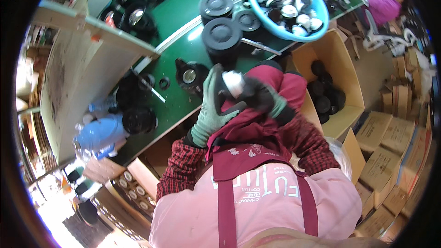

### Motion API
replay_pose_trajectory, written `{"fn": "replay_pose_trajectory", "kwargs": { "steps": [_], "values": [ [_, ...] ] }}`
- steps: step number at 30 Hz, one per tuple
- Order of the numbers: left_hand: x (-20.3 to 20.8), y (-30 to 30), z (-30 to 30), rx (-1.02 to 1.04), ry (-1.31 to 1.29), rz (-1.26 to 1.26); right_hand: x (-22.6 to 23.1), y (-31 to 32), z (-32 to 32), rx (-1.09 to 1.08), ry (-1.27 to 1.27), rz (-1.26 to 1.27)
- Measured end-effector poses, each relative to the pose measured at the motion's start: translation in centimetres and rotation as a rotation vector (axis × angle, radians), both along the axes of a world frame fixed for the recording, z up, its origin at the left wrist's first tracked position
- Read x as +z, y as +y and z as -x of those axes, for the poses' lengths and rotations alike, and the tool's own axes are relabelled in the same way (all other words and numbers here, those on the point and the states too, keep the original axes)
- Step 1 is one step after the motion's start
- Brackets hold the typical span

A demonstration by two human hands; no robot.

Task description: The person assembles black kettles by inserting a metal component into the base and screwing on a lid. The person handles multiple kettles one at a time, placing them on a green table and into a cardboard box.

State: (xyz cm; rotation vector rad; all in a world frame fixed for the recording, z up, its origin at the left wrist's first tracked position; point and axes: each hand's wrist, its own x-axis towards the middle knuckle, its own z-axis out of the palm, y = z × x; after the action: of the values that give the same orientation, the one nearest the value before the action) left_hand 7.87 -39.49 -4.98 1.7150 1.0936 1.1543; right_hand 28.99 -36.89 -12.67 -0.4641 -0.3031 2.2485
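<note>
Above my lap, both gloved hands meet at a small white-and-black stopper (233,83), its white part facing up. My left hand (212,105), in a green glove with dark fingers, is closed around its left side. My right hand (261,95) grips it from the right, slightly blurred, with the dark glove fingers hiding its lower part. Just beyond my left hand, a black jug (192,74) stands uncovered on the green table (177,105), its metal inside showing. A black ring (164,82) lies to the left of the jug.
Black round-lidded containers (221,34) stand ahead, beside a blue basin (255,16) of similar white-and-black stoppers. At right, an open carton (351,82) holds black round caps. Blue jugs (102,132) stand at left below a partition (82,80). Stacked cartons (383,156) fill the right side.
</note>
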Motion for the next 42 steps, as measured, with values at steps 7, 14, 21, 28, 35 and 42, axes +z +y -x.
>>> {"fn": "replay_pose_trajectory", "kwargs": {
  "steps": [7,14,21,28,35,42],
  "values": [
    [2.2,1.1,3.6,0.005,0.025,-0.027,2.5,-3.4,4.3,0.064,0.152,0.151],
    [4.1,7.7,9.1,0.121,0.905,0.001,-1.5,-1.7,11.6,-0.135,-1.346,-0.949],
    [3.8,9.6,7.0,0.002,0.953,0.041,-4.8,-1.5,14.9,-0.24,-1.786,-1.395],
    [4.1,10.3,6.8,0.089,1.256,0.134,-3.8,-1.8,15.6,-0.147,-1.68,-1.092],
    [4.2,10.1,6.2,0.047,1.258,0.096,-4.0,-1.8,15.7,-0.156,-1.684,-1.077],
    [3.4,10.3,6.1,0.165,1.337,0.108,-4.0,-2.1,15.6,-0.208,-1.69,-1.092]
  ]
}}
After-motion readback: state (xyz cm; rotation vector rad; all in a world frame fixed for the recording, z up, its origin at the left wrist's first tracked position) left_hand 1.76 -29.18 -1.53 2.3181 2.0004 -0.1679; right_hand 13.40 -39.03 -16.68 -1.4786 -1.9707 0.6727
